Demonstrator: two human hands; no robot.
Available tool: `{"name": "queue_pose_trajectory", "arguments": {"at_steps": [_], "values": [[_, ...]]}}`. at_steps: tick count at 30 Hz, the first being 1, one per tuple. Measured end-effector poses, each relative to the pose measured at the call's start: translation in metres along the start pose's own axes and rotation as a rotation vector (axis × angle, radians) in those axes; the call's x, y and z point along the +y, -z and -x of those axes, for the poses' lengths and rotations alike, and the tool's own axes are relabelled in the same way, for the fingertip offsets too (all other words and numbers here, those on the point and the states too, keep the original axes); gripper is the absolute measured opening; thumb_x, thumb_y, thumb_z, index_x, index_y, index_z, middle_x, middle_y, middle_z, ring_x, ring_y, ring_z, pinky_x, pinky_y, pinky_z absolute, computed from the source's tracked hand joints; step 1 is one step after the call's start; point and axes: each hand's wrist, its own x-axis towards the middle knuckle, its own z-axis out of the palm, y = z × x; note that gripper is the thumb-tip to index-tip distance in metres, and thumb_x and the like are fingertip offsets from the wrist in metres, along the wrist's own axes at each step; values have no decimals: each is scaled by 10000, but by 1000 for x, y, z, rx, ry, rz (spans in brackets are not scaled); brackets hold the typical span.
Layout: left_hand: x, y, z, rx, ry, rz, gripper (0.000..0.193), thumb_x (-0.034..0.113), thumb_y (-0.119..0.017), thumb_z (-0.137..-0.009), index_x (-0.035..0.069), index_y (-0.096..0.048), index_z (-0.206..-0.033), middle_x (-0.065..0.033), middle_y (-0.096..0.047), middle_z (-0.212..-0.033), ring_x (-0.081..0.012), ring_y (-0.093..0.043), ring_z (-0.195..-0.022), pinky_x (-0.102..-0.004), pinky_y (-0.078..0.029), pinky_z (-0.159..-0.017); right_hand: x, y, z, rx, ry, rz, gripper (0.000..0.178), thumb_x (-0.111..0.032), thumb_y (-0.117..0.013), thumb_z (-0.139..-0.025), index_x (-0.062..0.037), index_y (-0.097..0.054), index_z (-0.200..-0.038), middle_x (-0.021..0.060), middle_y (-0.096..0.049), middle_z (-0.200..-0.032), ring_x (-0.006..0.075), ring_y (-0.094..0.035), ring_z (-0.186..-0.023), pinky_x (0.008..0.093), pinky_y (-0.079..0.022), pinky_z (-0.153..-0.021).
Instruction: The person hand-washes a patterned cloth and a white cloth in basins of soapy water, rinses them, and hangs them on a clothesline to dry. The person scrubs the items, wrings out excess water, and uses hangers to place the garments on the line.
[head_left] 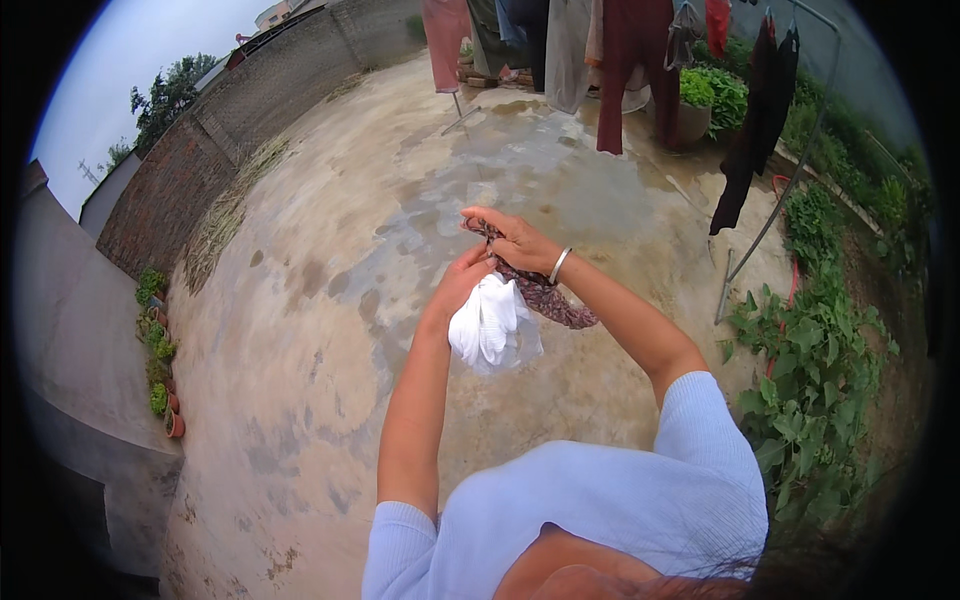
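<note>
Both my hands are raised close together in front of me. My left hand (463, 284) is closed, with a bunched white cloth (490, 325) hanging just beneath its fingers. My right hand (517, 245), a silver bangle at its wrist, grips a dark patterned cloth (545, 296). A twisted end of that cloth shows above the fingers, and the rest droops to the right, beside the white one. The fingertips of the two hands meet or nearly meet, so part of each grip is hidden. I cannot tell what garments these cloths are.
Clothes hang on a metal drying rack (826, 100) ahead, among them maroon trousers (635, 70) and a black garment (757, 120). Leafy plants (810, 370) grow along the right. Potted plants (174, 424) line the left wall. Damp patches mark the concrete ground (300, 420).
</note>
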Motion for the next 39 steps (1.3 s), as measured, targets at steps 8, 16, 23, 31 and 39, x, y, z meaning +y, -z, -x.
{"name": "queue_pose_trajectory", "arguments": {"at_steps": [8, 16, 23, 31, 39], "values": [[-1, -74, -95, -120, 106, -107, 160, 185, -615, -866, 34, -606, -917, -12, -627, -824, -78, -569, -709, -227, -458, -627, 8, 116, 44, 120, 34, 459, 569, 107, -348, -706, -35, -457, -1247, 160, -613, -1039, 239, -618, -902, 333, -484, -814], [-27, -62, -124, -105, 47, 298, 110, 154, -583, -886, 75, -547, -819, -8, -615, -751, -78, -565, -635, -235, -475, -569, 19, 203, 82, 587, -214, 135, 420, 98, -389, -725, -2, -558, -1096, 83, -634, -797, 70, -511, -499, 214, -427, -471], [-17, -33, -114, -7, -8, 465, 117, 155, -546, -886, 50, -518, -929, -89, -614, -901, -171, -607, -777, -333, -525, -715, 56, 237, 101, 987, -266, -138, 251, 54, -420, -786, 27, -572, -984, 103, -633, -777, 81, -509, -494, 213, -422, -454], [55, 21, -117, -285, 17, 476, 101, 130, -524, -889, 65, -468, -837, -194, -615, -1045, -206, -620, -720, -361, -544, -667, 66, 230, 62, 1022, -69, 794, 70, -51, -583, -795, -17, -642, -814, 79, -621, -665, 110, -579, -566, 270, -458, -540], [64, 68, -177, -132, -12, 430, 137, 186, -507, -909, 83, -496, -820, -83, -595, -863, -151, -575, -668, -301, -495, -590, 59, 290, 24, 1242, -170, 341, 407, -377, -546, -909, -39, -588, -686, -21, -517, -576, 68, -474, -476, 228, -349, -424]]}}
